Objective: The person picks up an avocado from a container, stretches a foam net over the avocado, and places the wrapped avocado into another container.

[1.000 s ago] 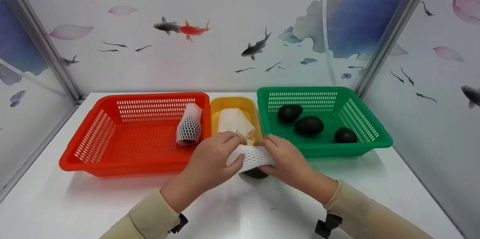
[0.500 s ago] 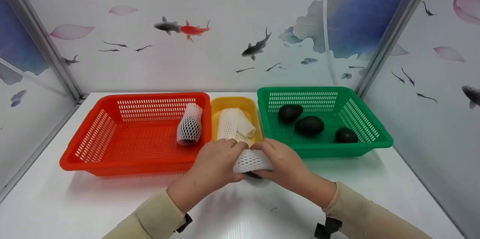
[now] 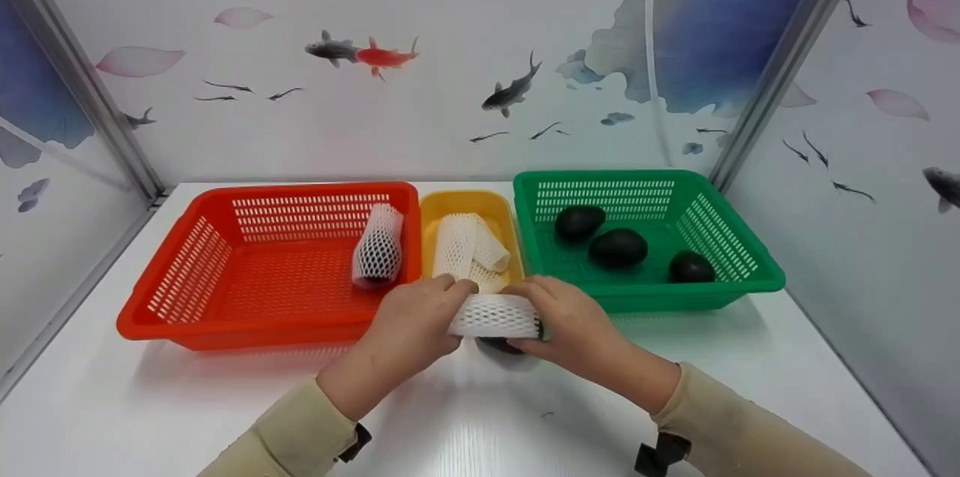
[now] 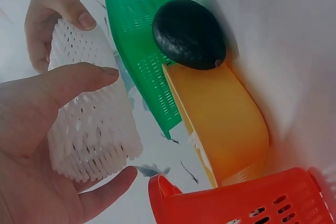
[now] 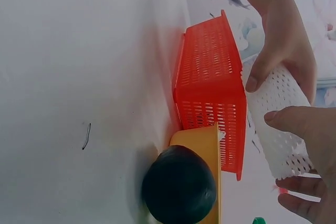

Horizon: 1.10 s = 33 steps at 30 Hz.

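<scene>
A white foam net sleeve (image 3: 495,317) is stretched level between both hands, raised off the table. My left hand (image 3: 412,323) grips its left end, thumb on the near side in the left wrist view. At the other end my right hand (image 3: 576,323) holds it, with the thumb (image 5: 286,118) lying across the mesh. Beneath the sleeve a dark avocado (image 4: 189,34) rests bare on the table in front of the yellow basket (image 3: 514,237); the head view shows only its lower edge. More foam net sleeves (image 3: 457,244) lie inside the yellow basket.
To the left stands a red basket (image 3: 247,327) with one net-wrapped avocado (image 3: 379,256) at its right side. A green basket (image 3: 675,301) on the right holds three bare avocados (image 3: 619,248). Printed wall panels (image 3: 450,147) enclose the back and sides.
The sleeve has gone from tilted to level. My hands drew closer together around it, then the left hand moved back leftward, and more of the sleeve shows between them now.
</scene>
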### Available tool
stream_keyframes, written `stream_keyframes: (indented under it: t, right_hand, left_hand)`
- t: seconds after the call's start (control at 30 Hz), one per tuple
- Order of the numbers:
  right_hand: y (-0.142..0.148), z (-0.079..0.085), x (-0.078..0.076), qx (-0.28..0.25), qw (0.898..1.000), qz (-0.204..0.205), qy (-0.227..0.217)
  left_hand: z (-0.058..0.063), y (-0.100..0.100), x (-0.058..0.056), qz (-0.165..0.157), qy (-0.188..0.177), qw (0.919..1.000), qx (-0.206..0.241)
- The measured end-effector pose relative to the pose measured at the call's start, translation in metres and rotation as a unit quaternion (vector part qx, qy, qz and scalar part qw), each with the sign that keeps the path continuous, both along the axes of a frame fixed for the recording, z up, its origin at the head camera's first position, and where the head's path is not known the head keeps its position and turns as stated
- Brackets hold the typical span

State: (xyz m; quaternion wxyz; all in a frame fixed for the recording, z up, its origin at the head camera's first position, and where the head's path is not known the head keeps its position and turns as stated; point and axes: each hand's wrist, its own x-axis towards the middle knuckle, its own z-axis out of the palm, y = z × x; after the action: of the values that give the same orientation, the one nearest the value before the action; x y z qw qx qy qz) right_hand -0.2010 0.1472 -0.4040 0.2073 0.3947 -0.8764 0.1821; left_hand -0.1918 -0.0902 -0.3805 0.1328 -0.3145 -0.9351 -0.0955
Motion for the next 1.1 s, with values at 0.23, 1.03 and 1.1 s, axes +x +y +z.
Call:
stream_keyframes:
  t: [0.23, 1.03, 1.1]
  right_hand:
    - [0.004, -0.002, -0.001, 0.025, 1.000, -0.017, 0.005]
    - [0.004, -0.040, 0.001, 0.103, 0.987, -0.111, -0.057]
    - [0.003, -0.043, 0.000, 0.111, 0.983, -0.123, -0.075]
  left_hand:
    - [-0.002, -0.013, 0.002, 0.008, 0.012, 0.9997, 0.019]
    - [0.000, -0.033, 0.012, 0.037, 0.032, 0.9984, 0.030]
    - [0.001, -0.033, 0.013, 0.039, 0.023, 0.9985, 0.032]
